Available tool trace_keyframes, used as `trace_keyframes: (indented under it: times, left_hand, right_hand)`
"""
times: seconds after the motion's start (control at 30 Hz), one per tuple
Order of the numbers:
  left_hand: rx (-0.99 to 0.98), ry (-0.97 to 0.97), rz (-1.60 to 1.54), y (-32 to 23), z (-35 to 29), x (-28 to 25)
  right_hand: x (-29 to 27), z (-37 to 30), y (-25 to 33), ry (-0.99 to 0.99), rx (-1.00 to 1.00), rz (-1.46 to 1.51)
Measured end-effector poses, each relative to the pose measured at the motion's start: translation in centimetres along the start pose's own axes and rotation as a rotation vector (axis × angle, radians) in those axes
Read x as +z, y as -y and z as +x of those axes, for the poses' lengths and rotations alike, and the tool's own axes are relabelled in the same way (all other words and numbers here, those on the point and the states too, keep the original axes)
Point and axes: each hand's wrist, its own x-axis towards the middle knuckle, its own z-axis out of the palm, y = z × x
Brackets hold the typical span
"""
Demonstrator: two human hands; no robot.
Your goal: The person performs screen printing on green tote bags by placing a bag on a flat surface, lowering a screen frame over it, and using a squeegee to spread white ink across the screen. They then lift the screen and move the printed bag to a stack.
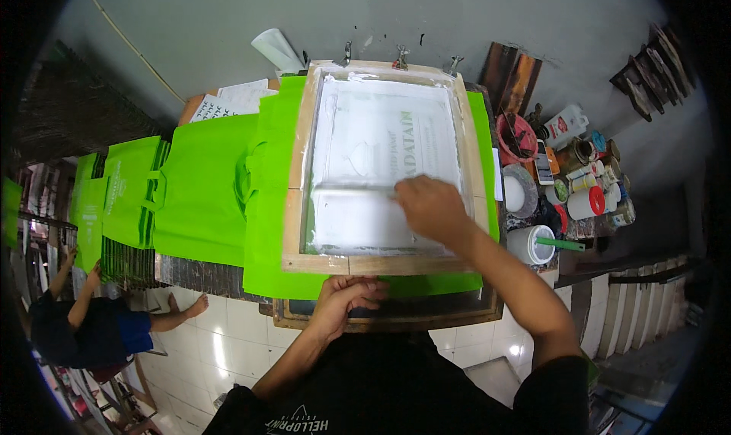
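The right hand [432, 207] grips a blurred squeegee [352, 194], seemingly to hold it level across the wooden-framed screen [373, 161] over green fabric [272, 176]; the left hand [344, 302] curls just below, pinching what I can't tell.

Your right hand [428, 207] hides one end of the pale squeegee [354, 193] (its length all blur); whether your left hand [346, 302] touches the wooden frame [411, 265], can't tell; your shirt [373, 382] runs off below.

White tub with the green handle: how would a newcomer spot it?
Start at the wood-framed screen. Right of it stands a cluster of containers; the white tub is at that cluster's near end, set apart by the green handle jutting rightward.
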Motion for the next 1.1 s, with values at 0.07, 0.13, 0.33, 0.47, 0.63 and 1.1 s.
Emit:
trace_keyframes:
  times: [0.07, 0.13, 0.33, 0.47, 0.63, 1.1]
  left_hand:
    - [-0.018, 0.03, -0.01, 0.0, 0.2, -0.3]
    - [-0.041, 0.036, -0.027, -0.4, 0.0, 0.0]
    - [-0.186, 0.064, -0.329, -0.6, -0.2, -0.6]
    - [-0.281, 0.213, -0.264, -2.6, -0.9, -1.3]
    - [0.337, 0.151, 0.427, -10.3, 4.8, 0.6]
    - [0.804, -0.293, 1.425, -23.7, 19.1, 0.2]
  right_hand:
    - [1.4, 2.8, -4.2, 0.036, -0.008, -0.024]
    - [2.4, 6.3, -8.5, 0.077, 0.066, -0.044]
    - [-0.3, 17.1, -15.8, 0.473, 0.379, 0.095]
    - [0.7, 18.4, -17.2, 0.364, 0.405, -0.016]
    - [4.5, 16.2, -16.3, 0.112, 0.453, -0.22]
    - [2.3, 10.8, -9.3, 0.232, 0.427, -0.205]
